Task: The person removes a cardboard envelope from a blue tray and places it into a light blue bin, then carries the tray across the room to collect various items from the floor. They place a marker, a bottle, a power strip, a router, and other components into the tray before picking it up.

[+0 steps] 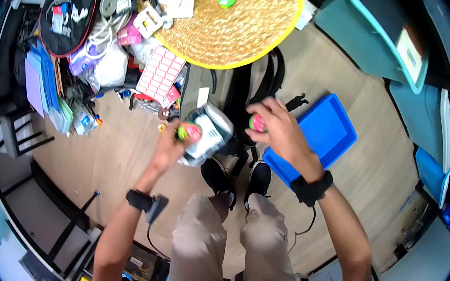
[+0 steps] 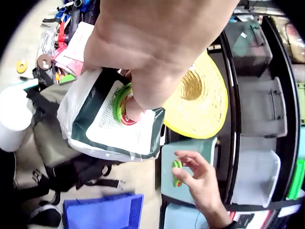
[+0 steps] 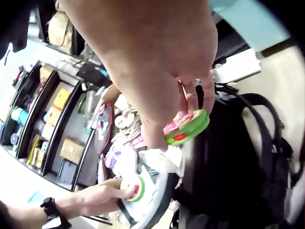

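My left hand pinches a green-rimmed disc with a red-and-pink face. It is over a white-and-dark-green plastic package with a printed white label. In my right hand, thumb and fingertips grip a similar disc, which shows two green layers like a yo-yo. That hand is raised over a black backpack, to the right of the package. Part of the left disc is covered by the fingers in the left wrist view.
A yellow-edged straw hat lies ahead, a small green round thing on top of it. Right of the backpack sits a blue tray. Piled clutter, including a red-and-white sheet, fills the far left. A teal bin stands far right.
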Available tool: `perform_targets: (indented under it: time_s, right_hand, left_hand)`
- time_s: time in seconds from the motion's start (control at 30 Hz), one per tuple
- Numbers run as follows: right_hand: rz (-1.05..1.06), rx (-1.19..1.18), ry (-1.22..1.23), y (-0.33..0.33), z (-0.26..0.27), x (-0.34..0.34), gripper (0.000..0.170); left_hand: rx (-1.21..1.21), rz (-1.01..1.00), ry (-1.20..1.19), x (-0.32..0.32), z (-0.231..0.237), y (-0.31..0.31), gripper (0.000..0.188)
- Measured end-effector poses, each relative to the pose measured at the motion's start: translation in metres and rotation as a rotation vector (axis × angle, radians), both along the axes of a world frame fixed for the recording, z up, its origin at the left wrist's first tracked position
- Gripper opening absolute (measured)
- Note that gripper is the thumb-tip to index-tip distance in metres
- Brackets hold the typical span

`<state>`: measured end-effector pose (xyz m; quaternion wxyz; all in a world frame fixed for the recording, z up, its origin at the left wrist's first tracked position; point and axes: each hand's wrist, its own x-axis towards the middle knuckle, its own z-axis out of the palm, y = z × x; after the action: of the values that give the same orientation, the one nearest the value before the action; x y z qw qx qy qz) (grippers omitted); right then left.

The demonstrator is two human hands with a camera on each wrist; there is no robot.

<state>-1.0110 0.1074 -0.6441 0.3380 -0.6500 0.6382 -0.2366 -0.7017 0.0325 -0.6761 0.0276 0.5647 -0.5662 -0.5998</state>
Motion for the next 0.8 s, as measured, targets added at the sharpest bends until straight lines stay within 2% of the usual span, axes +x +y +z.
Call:
perform_targets:
  time_s: [0.07, 0.1, 0.13, 0.17, 0.23, 0.3, 0.33, 0.37, 0.4, 0.43, 0.47, 0.53, 0.57, 0.6, 0.67, 0.73, 0.8]
  right_hand:
    - [-0.154, 0.194, -0.033, 0.045, 0.000, -0.020, 0.037]
    - [-0.174, 0.190, -0.034, 0.066, -0.006, -0.026, 0.037]
    - [-0.370, 0.294, -0.164, 0.090, -0.015, -0.032, 0.032]
    - [-0.569, 0.401, -0.296, 0.114, -0.024, -0.039, 0.027]
    - [-0.689, 0.405, -0.283, 0.158, -0.043, -0.054, 0.028]
    - [-0.859, 0.394, -0.217, 0.203, -0.075, -0.069, 0.033]
    - [-0.932, 0.377, -0.165, 0.226, -0.092, -0.081, 0.034]
    - [-1.017, 0.466, -0.188, 0.244, -0.103, -0.092, 0.043]
    - [-1.156, 0.532, -0.348, 0.256, -0.103, -0.101, 0.049]
    - [-1.286, 0.595, -0.511, 0.263, -0.102, -0.109, 0.056]
    - [-1.287, 0.595, -0.540, 0.276, -0.110, -0.118, 0.056]
    - [-1.246, 0.596, -0.414, 0.299, -0.116, -0.134, 0.071]
    - [-1.255, 0.596, -0.423, 0.308, -0.115, -0.136, 0.071]
    - [-1.211, 0.633, -0.373, 0.312, -0.106, -0.139, 0.073]
    - [-1.159, 0.666, -0.322, 0.318, -0.093, -0.140, 0.076]
    - [-1.045, 0.788, -0.333, 0.319, -0.081, -0.137, 0.077]
    - [-1.029, 0.790, -0.260, 0.316, -0.084, -0.130, 0.073]
  left_hand:
    - [0.094, -0.074, 0.040, -0.031, 0.028, 0.029, 0.043]
    - [0.033, -0.084, 0.122, -0.046, 0.022, 0.050, 0.044]
    - [0.059, -0.244, 0.118, -0.072, 0.037, 0.053, 0.046]
    - [-0.017, -0.351, 0.090, -0.094, 0.033, 0.063, 0.049]
    - [-0.088, -0.496, 0.075, -0.135, 0.018, 0.086, 0.055]
    - [-0.147, -0.570, 0.115, -0.177, 0.006, 0.109, 0.057]
    - [-0.074, -0.587, 0.136, -0.197, 0.000, 0.119, 0.059]
    - [-0.088, -0.579, 0.208, -0.210, -0.019, 0.135, 0.061]
    - [0.067, -0.692, 0.103, -0.224, -0.024, 0.141, 0.077]
    - [0.068, -0.734, 0.091, -0.231, -0.028, 0.153, 0.087]
    - [0.066, -0.777, 0.086, -0.236, -0.032, 0.162, 0.097]
    - [0.165, -0.853, -0.010, -0.239, -0.025, 0.166, 0.110]
    - [0.147, -0.837, -0.017, -0.236, -0.022, 0.164, 0.105]
    - [0.031, -0.761, 0.032, -0.225, -0.036, 0.167, 0.094]
    - [-0.049, -0.649, -0.063, -0.214, -0.014, 0.143, 0.064]
    - [-0.217, -0.356, -0.107, -0.187, -0.014, 0.114, 0.038]
    - [-0.387, -0.143, -0.194, -0.162, 0.008, 0.080, 0.027]
